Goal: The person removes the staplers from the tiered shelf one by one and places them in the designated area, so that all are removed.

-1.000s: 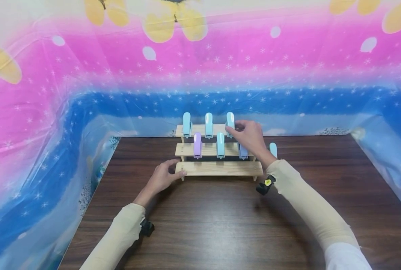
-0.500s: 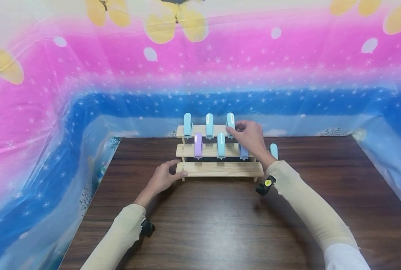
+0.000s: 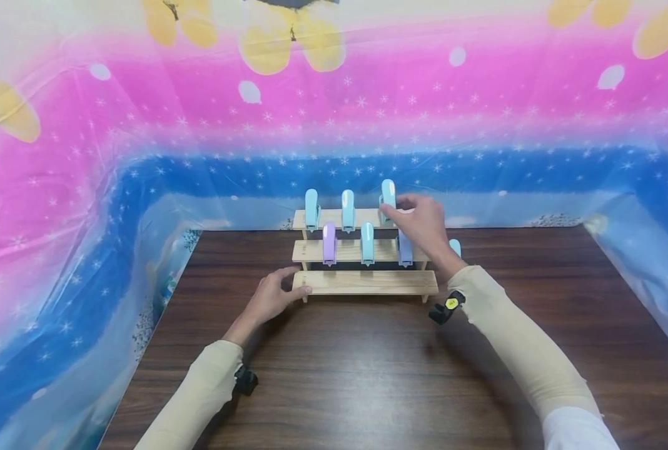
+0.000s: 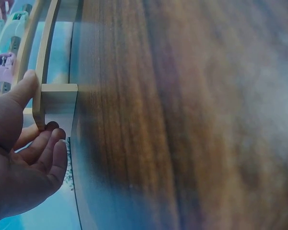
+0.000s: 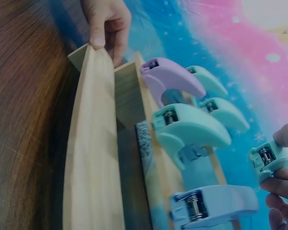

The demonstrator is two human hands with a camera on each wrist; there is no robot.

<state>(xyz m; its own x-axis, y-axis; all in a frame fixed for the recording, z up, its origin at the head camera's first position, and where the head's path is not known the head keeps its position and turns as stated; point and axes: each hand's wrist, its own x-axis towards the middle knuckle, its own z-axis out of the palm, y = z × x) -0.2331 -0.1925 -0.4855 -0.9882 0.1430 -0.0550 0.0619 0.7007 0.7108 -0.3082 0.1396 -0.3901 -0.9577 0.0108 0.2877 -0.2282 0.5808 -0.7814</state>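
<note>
The bench (image 3: 345, 369) is topped by a pale three-tier wooden rack (image 3: 368, 282), gripped at its lower left by the left hand (image 3: 271, 295). By the right hand (image 3: 423, 222), at the rack's upper right, is pinched a glossy, round-backed mint stapler-like tool (image 3: 388, 192) with an exposed spring (image 5: 266, 155).

Both cream sleeves (image 3: 528, 340) carry black wrist cameras (image 3: 246, 380).

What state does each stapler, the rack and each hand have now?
Left hand: gripping wooden rack by left end
Right hand: pinching held stapler
Held stapler: at top board, contact unclear
Wooden rack: standing on table
Top-left stapler: resting on top board
Top-middle stapler: likewise
Purple stapler: resting on middle board
Centre turquoise stapler: likewise
Blue stapler: likewise
Rightmost stapler: mostly hidden
</note>
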